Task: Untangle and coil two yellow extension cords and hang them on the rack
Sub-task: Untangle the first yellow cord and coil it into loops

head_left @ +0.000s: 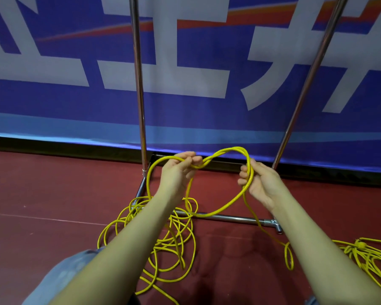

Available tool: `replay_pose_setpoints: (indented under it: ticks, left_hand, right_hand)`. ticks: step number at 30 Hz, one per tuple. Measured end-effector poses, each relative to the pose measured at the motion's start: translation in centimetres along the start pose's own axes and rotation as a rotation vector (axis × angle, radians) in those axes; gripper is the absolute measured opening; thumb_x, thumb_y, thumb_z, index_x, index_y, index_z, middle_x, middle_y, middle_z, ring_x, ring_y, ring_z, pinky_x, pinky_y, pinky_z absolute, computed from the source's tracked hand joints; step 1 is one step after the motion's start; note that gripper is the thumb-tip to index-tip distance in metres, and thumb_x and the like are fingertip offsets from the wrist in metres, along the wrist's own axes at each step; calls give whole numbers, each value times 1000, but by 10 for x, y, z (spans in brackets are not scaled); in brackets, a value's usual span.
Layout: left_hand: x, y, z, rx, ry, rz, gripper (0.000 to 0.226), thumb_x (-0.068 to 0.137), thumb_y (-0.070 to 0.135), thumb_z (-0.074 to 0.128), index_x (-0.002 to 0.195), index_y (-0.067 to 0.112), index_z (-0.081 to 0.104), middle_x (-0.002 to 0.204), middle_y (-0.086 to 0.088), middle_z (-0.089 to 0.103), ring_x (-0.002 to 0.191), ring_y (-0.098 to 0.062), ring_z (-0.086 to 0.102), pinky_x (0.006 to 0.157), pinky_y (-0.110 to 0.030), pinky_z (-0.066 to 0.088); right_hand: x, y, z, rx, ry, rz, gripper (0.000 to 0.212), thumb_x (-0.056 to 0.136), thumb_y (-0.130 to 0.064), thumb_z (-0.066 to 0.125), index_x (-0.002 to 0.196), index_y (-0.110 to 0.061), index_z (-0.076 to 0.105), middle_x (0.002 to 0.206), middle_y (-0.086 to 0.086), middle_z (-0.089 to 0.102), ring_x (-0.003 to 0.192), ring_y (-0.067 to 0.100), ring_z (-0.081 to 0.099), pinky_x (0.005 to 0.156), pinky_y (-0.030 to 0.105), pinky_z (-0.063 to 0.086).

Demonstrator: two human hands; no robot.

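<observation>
Two sets of fingers (pixel 190 160) are curled on one yellow cord (pixel 227 150): the left hand (pixel 177 172) pinches a crossing, the right hand (pixel 259 181) grips a loop, both in front of the rack (pixel 139 84). Most cord lies tangled on the floor (pixel 31 194) at the rack's foot; a second bundle (pixel 365 252) lies right of the rack. Coiling looks barely begun; next probably comes drawing more slack into loops.

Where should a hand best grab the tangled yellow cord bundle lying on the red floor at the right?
Probably at the knotted lump of the tangled yellow cord bundle, coming from above: many strands meet there, and it lies flat on the red floor, so one grip likely lifts most loops.
</observation>
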State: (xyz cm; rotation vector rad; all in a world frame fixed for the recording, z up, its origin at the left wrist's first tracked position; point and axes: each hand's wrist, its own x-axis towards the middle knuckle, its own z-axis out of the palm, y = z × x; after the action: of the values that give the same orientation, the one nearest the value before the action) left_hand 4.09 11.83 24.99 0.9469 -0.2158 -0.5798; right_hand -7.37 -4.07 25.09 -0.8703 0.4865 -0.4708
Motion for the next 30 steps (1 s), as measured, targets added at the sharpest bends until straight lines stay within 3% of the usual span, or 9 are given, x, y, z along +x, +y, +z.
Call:
replay_pose_setpoints:
  ticks: [6,12,16,20,23,26,30]
  left_hand:
    - [-9,-13,6,252,-165,12,24,95,-4,43,92,8,63,76,-2,73,81,-10,69,80,-21,50]
    - [-16,-20,8,483,-318,70,18,93,-1,50,96,7,66,83,2,74,91,-7,67,92,-18,47]
    - [-18,-23,8,589,-404,-2,24,92,7,57,113,2,66,110,-8,69,106,-9,62,95,-15,44]
    - [-17,-21,7,566,-376,-18,22,89,13,61,109,7,69,112,-8,69,108,-10,62,98,-21,43]
    - [-14,-23,8,574,-296,13,16,86,15,66,100,11,72,105,-11,71,97,-7,63,93,-22,45]
    - [-12,-26,12,593,-276,39,14,84,12,68,98,8,72,96,-10,71,87,-6,62,85,-18,46]
    - [-14,-29,20,530,-236,77,8,83,8,69,91,5,71,78,0,67,75,-1,59,74,-11,46]
  right_hand:
    - [-11,-17,34,113,-105,-68,15,93,4,41,87,-1,53,67,7,61,55,12,58,50,22,48]
    - [-17,-18,61,274,-184,-55,15,93,5,42,90,1,57,72,9,64,63,14,66,64,20,55]
    - [-14,-16,71,328,-177,-20,13,93,6,44,92,5,57,82,17,68,77,23,71,75,28,59]
    - [-9,-9,72,210,-145,-21,13,94,5,43,94,5,55,103,24,65,106,31,63,99,36,48]
    - [-4,-6,66,103,-121,-59,13,94,4,44,93,4,57,100,14,66,119,27,56,108,35,38]
    - [-4,-6,62,34,-127,-72,13,94,3,45,89,-1,56,100,10,65,108,18,62,97,28,47]
    - [-8,-5,59,-231,-137,-93,13,93,-2,48,86,-7,58,87,5,64,62,1,62,61,20,50]
